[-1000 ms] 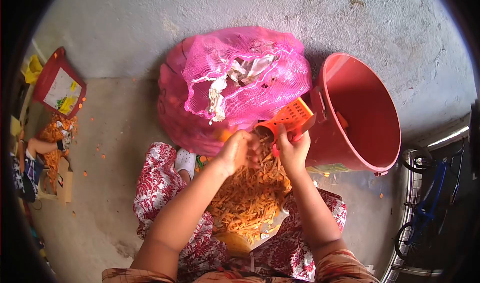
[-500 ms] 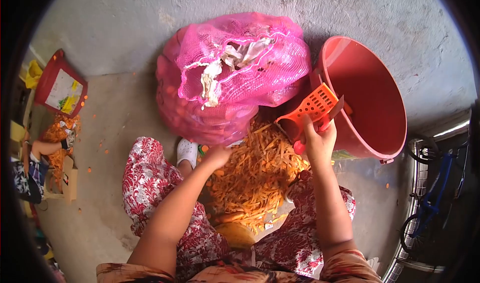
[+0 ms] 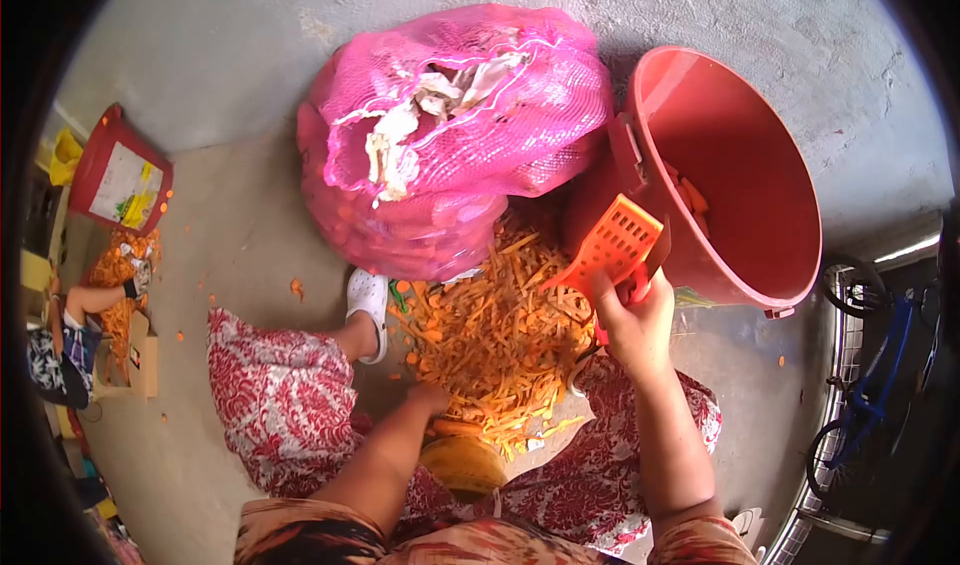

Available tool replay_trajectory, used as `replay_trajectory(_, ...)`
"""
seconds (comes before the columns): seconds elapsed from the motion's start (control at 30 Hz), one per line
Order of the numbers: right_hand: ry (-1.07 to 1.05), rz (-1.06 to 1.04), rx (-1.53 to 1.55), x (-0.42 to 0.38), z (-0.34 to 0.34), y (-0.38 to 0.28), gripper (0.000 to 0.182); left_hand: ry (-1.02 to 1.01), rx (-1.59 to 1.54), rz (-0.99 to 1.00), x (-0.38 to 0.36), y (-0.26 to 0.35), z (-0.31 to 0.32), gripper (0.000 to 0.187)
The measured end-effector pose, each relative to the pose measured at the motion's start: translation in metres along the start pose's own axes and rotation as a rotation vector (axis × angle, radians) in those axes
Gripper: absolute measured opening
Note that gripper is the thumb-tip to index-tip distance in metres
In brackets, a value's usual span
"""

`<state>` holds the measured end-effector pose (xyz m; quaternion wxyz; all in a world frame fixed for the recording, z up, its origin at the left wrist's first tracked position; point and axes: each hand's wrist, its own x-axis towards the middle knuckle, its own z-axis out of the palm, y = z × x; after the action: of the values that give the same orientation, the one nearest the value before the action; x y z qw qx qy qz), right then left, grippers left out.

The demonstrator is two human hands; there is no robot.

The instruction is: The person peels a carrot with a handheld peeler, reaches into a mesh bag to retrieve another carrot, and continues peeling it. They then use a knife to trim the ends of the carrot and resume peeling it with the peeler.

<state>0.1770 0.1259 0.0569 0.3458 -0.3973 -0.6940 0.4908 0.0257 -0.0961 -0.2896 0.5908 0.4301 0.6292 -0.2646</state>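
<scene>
My right hand [image 3: 640, 325] is closed around an orange slotted peeler [image 3: 618, 237] and a knife, whose dark blade [image 3: 658, 253] sticks up beside it. Both are raised near the red bucket [image 3: 725, 95]. My left hand [image 3: 430, 399] is low at the left edge of a pile of carrot peelings [image 3: 515, 315], close to a carrot [image 3: 457, 428]; its fingers are hidden, so I cannot see whether it holds anything. Several peeled carrots [image 3: 692, 197] lie inside the bucket. A yellow rounded object [image 3: 465, 465] sits between my legs.
A pink mesh sack [image 3: 460, 165] full of carrots stands against the grey wall [image 3: 240, 55]. To the left are another red bucket [image 3: 120, 170], more peelings [image 3: 115, 275], a cardboard box [image 3: 143, 355] and another person's leg [image 3: 95, 300]. A blue bicycle [image 3: 875, 380] is at the right.
My left hand has moved down and back, from beside the sack to the near left side of the peelings. My left knee has swung outward. The peeler and knife stay in my right hand.
</scene>
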Motion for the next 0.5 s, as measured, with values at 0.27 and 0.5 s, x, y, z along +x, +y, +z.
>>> replay_trajectory(0.27,-0.003,0.191,0.029,0.009,-0.007,0.015,0.021,-0.366,0.006,-0.28,0.036,0.017,0.058,0.05)
replay_trajectory(0.5,-0.209,0.163,-0.177,0.014,0.006,0.037,0.028,-0.126,0.207,-0.141,0.084,0.016,0.092,0.047)
